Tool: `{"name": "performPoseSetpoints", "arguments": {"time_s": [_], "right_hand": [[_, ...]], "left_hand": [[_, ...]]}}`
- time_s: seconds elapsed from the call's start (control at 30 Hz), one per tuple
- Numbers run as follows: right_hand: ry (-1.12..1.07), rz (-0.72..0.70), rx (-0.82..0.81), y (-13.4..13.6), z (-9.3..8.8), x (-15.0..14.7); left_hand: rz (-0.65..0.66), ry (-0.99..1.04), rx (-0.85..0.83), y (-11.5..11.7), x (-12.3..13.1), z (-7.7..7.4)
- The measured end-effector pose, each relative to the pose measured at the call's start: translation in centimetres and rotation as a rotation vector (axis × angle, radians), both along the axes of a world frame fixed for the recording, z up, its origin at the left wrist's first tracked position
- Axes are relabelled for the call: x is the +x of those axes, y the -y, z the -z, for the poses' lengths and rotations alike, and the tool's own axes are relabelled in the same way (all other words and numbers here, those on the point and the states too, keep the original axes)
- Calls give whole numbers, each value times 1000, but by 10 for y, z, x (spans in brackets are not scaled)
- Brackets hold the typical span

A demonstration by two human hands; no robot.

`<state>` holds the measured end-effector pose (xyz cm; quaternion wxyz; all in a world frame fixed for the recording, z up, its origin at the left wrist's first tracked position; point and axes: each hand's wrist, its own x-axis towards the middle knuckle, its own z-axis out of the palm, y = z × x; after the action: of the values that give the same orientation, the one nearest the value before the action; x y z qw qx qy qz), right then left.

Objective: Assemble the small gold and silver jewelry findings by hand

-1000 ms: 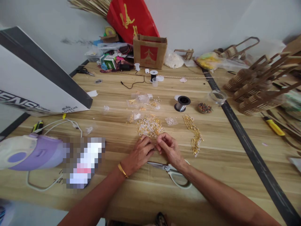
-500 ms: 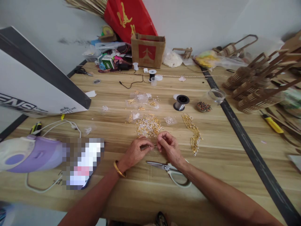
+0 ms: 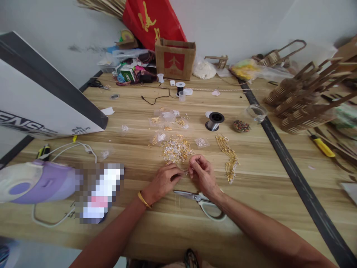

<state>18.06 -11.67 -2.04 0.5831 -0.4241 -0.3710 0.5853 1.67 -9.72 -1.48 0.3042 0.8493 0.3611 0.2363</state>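
Note:
My left hand [image 3: 163, 181] and my right hand [image 3: 202, 174] meet fingertip to fingertip on the wooden table [image 3: 173, 227], pinching a tiny gold piece [image 3: 185, 171] between them. Just beyond the fingers lies a pile of small gold and silver beads [image 3: 176, 149]. A gold chain [image 3: 229, 156] lies to the right of my right hand. Scissors with white handles [image 3: 201, 203] rest under my right wrist. A gold bangle sits on my left wrist.
A spool of silver wire [image 3: 213, 121], a dish of coloured beads [image 3: 241, 126] and a glass jar [image 3: 256, 112] stand further back. A purple-and-white appliance [image 3: 33, 182] with a cord lies at left, under a large white box [image 3: 41, 96]. Wooden baskets [image 3: 304, 100] fill the right side.
Both hands have stayed together at the same spot, with only small shifts of the fingers on the tiny piece. Nothing else on the table moved.

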Motion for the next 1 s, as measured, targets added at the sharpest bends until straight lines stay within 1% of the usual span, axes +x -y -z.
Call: {"name": "performPoseSetpoints", "arguments": {"time_s": [0.1, 0.2, 0.5, 0.7, 0.77, 0.83, 1.0], "right_hand": [[14, 5, -15, 1, -1, 0], [6, 3, -28, 1, -2, 0], [1, 10, -71, -1, -9, 1], [22, -8, -40, -3, -13, 4], [29, -4, -39, -5, -14, 5], [42, 11, -38, -7, -13, 7], [58, 36, -31, -12, -10, 12]], "left_hand": [[2, -81, 113, 1, -1, 2], [18, -166, 191, 2, -2, 4], [24, -238, 263, 1, -2, 8], [9, -258, 284, 3, 1, 6], [11, -236, 261, 2, 2, 6], [2, -184, 192, 1, 1, 5], [-105, 90, -64, -7, 0, -1]]}}
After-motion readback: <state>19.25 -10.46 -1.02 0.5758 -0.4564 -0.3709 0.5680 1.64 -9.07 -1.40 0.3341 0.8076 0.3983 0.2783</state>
